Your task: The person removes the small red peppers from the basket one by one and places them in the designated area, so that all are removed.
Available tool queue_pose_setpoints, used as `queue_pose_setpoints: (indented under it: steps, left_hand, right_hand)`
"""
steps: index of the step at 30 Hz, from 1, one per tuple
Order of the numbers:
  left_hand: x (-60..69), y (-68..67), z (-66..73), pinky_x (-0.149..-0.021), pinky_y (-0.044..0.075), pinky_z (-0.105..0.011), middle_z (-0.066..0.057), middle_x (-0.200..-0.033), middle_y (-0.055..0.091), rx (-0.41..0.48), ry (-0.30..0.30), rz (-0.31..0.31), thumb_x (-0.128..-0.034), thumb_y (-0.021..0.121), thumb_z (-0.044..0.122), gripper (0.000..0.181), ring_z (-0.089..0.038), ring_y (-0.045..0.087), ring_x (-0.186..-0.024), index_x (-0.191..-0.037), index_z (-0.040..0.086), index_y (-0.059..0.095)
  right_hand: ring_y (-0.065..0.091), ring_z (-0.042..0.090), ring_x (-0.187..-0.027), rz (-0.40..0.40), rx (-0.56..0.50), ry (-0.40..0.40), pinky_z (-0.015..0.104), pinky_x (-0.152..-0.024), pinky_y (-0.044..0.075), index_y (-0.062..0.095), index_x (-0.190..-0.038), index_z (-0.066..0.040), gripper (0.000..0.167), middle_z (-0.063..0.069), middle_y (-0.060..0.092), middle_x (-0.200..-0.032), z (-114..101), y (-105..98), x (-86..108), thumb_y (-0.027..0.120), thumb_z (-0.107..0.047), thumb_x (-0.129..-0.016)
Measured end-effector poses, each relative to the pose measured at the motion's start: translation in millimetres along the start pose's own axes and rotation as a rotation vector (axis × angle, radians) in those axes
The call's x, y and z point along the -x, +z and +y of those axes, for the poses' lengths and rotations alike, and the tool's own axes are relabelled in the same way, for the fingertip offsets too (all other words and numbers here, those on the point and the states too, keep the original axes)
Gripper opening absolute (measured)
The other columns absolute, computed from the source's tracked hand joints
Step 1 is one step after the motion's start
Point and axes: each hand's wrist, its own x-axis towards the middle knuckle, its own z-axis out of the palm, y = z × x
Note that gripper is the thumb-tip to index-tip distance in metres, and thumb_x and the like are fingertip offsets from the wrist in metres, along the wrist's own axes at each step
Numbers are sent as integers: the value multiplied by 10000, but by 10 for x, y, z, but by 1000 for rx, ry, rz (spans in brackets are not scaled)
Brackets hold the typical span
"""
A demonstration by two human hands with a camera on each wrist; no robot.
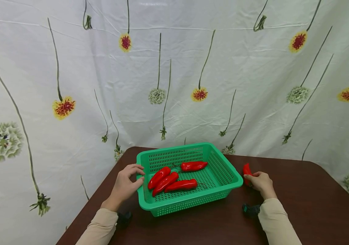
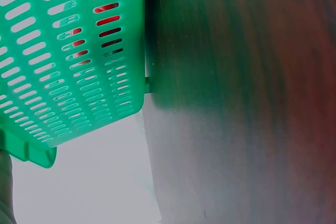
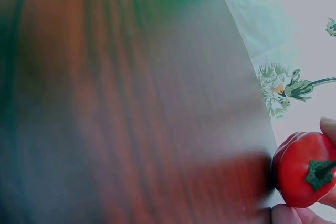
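A green plastic basket (image 1: 189, 200) with slotted walls stands on the table, holding several glossy red peppers (image 1: 181, 185). At its left rim is my left hand (image 1: 125, 183), fingers bent loosely and thumb apart from them, the tips at the rim. Only a sliver of that hand shows in the left wrist view, beside the basket wall (image 2: 63, 56). To the right of the basket my right hand (image 1: 261, 183) pinches another red pepper (image 1: 247, 169). Close up in the right wrist view, this pepper (image 3: 296, 169) shows its green stem end, with fingertips around it.
The dark brown table (image 1: 309, 194) has rounded far corners. Behind it hangs a pale cloth (image 1: 180, 115) printed with flowers and dandelions. A dark band (image 1: 251, 210) sits at my right wrist, and another dark device (image 1: 123, 218) at my left wrist.
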Motion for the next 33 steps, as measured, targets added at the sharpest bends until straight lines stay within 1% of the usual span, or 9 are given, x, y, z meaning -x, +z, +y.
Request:
queue_pose_setpoints:
  steps: [5,10,15,23,26,30,33]
  left_hand:
    - [0,-3,-6,-811,570,-384,-125,-1060,717,3,-2,1,-774,706,-81,166,-285,644,-1023,-836,72,723]
    - [2,-7,-1,-820,564,-387,-107,-1061,717,0,-8,5,-773,706,-85,177,-285,643,-1034,-830,82,722]
    - [1,-1,-2,-809,560,-381,-132,-1062,715,3,-2,-1,-776,706,-85,160,-285,643,-1024,-841,60,721]
    - [-9,-5,-1,-807,560,-375,-122,-1060,716,2,-1,0,-774,705,-86,147,-284,644,-1020,-842,44,721]
    - [-13,-7,1,-807,560,-381,-125,-1063,716,0,-3,0,-775,706,-84,158,-284,645,-1024,-841,59,723]
    - [-8,-8,10,-811,560,-388,-117,-1065,718,-1,-15,1,-775,708,-81,184,-279,645,-1024,-835,92,723]
    - [-3,-4,15,-806,561,-387,-101,-1063,719,-1,-17,-1,-774,707,-81,171,-274,645,-1017,-832,80,721]
  right_hand:
    - [664,263,-802,-6,3,-9,331,-708,578,494,-1253,149,605,320,592,-1113,0,-5,3,656,-339,-935]
    - [663,257,-804,-8,14,-19,326,-702,578,499,-1246,150,614,310,602,-1097,8,-7,2,644,-362,-940]
    - [669,260,-806,-7,22,-22,332,-707,584,496,-1253,155,633,333,589,-1138,9,-9,-6,638,-379,-946]
    - [670,280,-849,-26,13,-19,347,-735,590,474,-1284,160,660,352,559,-1199,10,-34,-4,621,-392,-954]
    - [657,334,-914,-33,13,-15,370,-757,583,463,-1299,158,674,357,541,-1233,-9,-65,9,603,-406,-958]
    - [591,435,-1066,-43,22,-11,424,-816,565,445,-1325,157,710,368,502,-1294,-42,-123,26,587,-434,-957]
    - [572,469,-1108,-38,23,-7,451,-851,554,427,-1349,154,720,374,465,-1339,-53,-182,43,577,-432,-960]
